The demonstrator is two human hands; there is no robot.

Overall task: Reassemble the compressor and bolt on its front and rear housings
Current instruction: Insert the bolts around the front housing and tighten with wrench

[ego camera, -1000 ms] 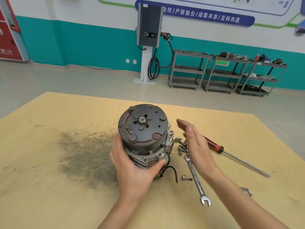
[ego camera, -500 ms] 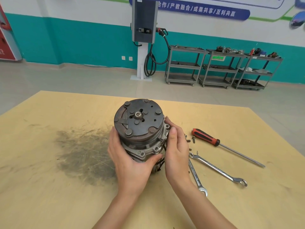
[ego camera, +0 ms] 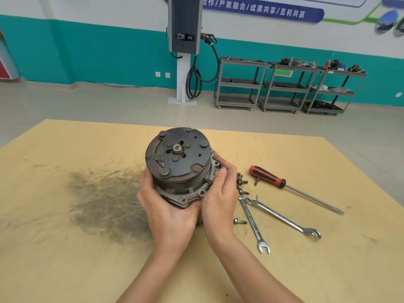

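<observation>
Compressor (ego camera: pixel 181 169), probably heavy, rigid cast metal: left hand (ego camera: pixel 168 215) and right hand (ego camera: pixel 219 200) curl their fingers around its lower housing.

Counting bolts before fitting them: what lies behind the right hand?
Beside the right hand, a cluster of bolts shows on the table; any more behind it are hidden.

Grey smudge (ego camera: pixel 107 200) on table (ego camera: pixel 65 259); charging post (ego camera: pixel 184 49) and three carts (ego camera: pixel 288 86), perhaps holding parts, by wall.
</observation>
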